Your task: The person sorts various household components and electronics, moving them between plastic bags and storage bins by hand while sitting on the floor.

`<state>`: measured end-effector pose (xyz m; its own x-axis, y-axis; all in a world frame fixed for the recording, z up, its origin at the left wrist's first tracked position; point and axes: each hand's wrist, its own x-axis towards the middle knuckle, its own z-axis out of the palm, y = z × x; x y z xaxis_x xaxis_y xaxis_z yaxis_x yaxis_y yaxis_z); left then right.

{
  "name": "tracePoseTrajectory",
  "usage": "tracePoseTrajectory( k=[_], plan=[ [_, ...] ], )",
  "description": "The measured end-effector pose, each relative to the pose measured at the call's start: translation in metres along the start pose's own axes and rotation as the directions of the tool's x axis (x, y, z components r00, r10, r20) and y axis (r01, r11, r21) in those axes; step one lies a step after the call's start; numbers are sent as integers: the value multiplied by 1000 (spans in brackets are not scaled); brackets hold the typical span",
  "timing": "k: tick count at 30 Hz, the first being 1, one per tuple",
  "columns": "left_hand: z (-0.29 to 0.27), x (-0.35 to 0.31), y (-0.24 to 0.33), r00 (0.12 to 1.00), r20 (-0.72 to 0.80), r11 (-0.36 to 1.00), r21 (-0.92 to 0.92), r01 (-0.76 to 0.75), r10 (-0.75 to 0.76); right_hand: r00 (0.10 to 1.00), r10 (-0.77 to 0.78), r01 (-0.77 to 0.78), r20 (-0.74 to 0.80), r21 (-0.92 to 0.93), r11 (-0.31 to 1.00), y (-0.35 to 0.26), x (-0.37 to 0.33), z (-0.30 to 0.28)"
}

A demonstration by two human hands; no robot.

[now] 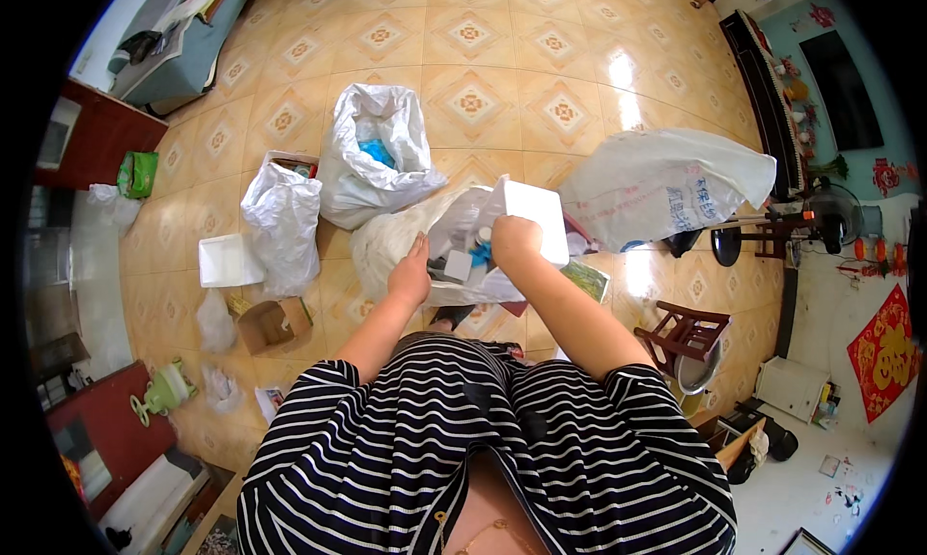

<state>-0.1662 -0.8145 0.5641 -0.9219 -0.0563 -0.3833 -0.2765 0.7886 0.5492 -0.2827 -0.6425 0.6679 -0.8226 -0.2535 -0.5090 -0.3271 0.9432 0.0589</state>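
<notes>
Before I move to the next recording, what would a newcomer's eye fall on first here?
Probably the bright white box in the right hand, beside the open sack at the picture's middle. Next come the upright white sack with blue material inside, beyond the left hand, and the red diamond-shaped decoration at the far right.

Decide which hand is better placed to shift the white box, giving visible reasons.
Likely the right hand: it is at the white box. The left hand is farther off, open, by the white bag.
</notes>
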Motion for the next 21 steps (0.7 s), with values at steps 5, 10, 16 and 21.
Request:
tracePoseTrajectory(
  k=[5, 10, 16, 21],
  plan=[
    [9, -1, -9, 998, -51, 1000, 11, -24, 25, 999, -49, 50, -23, 85, 995, -33, -23, -47],
    [3, 3, -4, 999, -27, 999, 16, -34, 35, 1000, 7, -7, 11, 0, 1000, 8, -5, -5],
    [18, 1, -3, 1000, 8, 999, 40, -27, 27, 996, 60, -61, 72, 16, 998, 4, -20, -32],
    [13, 11, -8, 997, -56, 998, 42, -45, 47, 996, 76, -76, 46, -1, 997, 18, -31, -56]
  ],
)
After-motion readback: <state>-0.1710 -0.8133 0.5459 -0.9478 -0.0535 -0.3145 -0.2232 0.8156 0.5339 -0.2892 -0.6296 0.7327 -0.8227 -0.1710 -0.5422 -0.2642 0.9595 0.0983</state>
